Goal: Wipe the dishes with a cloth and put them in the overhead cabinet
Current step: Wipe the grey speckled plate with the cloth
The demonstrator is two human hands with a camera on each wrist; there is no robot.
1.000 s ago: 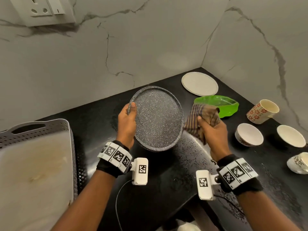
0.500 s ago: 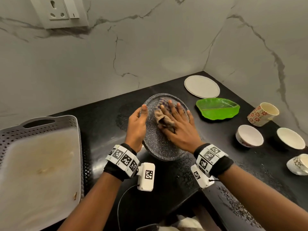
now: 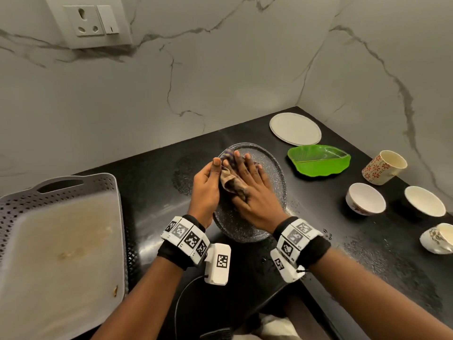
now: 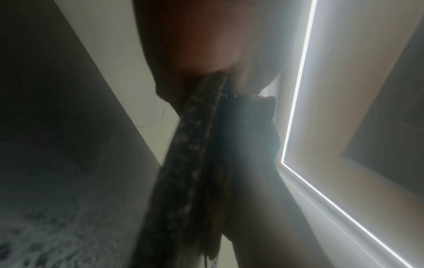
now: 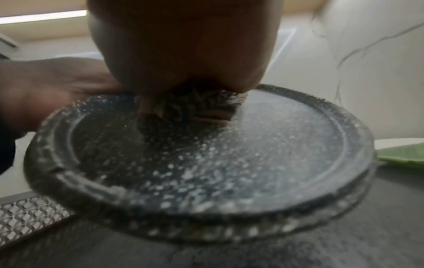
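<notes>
A speckled grey plate [image 3: 274, 177] [image 5: 252, 163] is held tilted over the black counter. My left hand [image 3: 206, 185] grips its left rim, thumb on the upper face. The edge of this plate [image 4: 190, 145] shows in the left wrist view, running down from the palm. A striped brown cloth [image 3: 231, 184] [image 5: 195, 107] lies bunched on the plate's face. My right hand [image 3: 250, 190] presses flat on the cloth with straight fingers spread. The cloth is mostly hidden under that hand.
On the counter to the right lie a white plate [image 3: 295, 128], a green leaf-shaped dish [image 3: 318, 160], a floral cup [image 3: 383, 166], two white bowls [image 3: 365, 198] [image 3: 424, 201] and a tipped cup [image 3: 438, 238]. A grey perforated tray [image 3: 22, 204] stands at the left.
The right hand brought the cloth from beside the plate onto its face and slid it toward the left rim. The left hand kept its grip on the plate.
</notes>
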